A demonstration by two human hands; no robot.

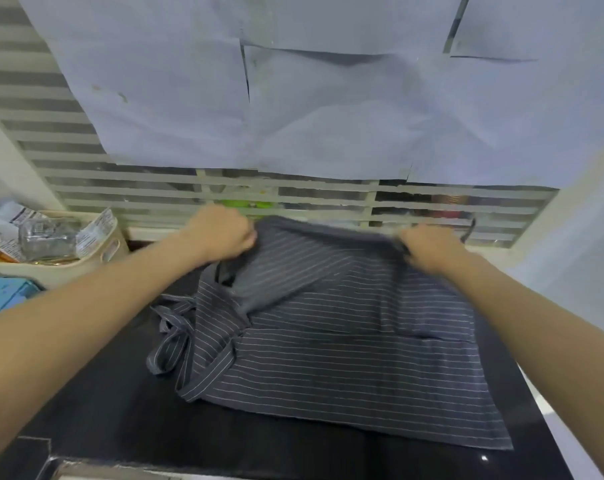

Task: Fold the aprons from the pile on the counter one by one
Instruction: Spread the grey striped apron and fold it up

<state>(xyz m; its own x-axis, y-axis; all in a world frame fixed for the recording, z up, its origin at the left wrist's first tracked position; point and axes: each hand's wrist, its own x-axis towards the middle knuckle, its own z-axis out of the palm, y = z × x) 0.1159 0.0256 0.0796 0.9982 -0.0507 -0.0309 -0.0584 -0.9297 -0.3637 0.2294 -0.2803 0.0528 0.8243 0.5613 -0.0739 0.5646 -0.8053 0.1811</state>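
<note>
On the worktop (127, 403) one apron (345, 368) lay partly folded, left hand (220, 232) and right hand (428, 247) each pinching its far edge, ties loose; no pile showed.

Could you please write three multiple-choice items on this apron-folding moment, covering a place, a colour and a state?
1. Where is the basket? A left of the apron; B right of it; C on it.
2. The apron is: A red checked; B dark grey with thin white stripes; C plain white.
3. The left hand and right hand: A rest flat; B hang idle; C grip the apron's far edge.

Answers: 1 A, it stands at the counter's left end. 2 B, stripes show across the cloth. 3 C, fingers curl round that edge.
</note>
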